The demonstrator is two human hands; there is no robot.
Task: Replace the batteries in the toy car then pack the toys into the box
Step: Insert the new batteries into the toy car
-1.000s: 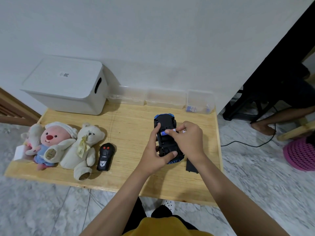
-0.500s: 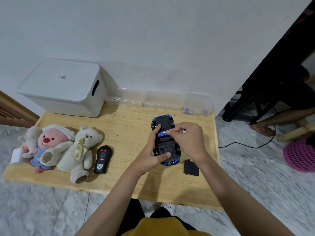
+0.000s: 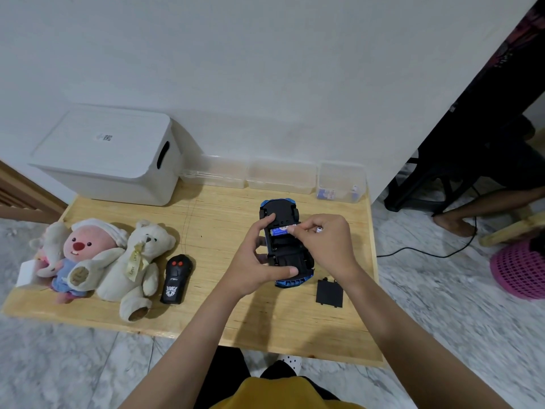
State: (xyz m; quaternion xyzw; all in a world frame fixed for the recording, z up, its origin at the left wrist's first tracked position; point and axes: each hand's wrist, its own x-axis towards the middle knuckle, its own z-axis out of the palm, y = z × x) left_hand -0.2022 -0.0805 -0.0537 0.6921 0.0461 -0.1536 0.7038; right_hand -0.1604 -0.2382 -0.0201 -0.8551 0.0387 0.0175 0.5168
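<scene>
Blue toy car upside down near the middle of a low wooden tabletop, black underside up, battery bay open. Left hand curled around the car's left side, thumb across its near end, index finger on the far part of the underside. Right hand with fingers pinching the end of a blue battery lying crosswise in the bay; another small battery seemingly tucked in the same hand, hard to tell. Black battery cover flat on the tabletop just right of the car's near end. Black remote control left of the car. Further left, cream teddy bear and pink-faced plush lying together. White lidded storage box at the far left corner against the wall. Three clear containers in a row along the wall.
</scene>
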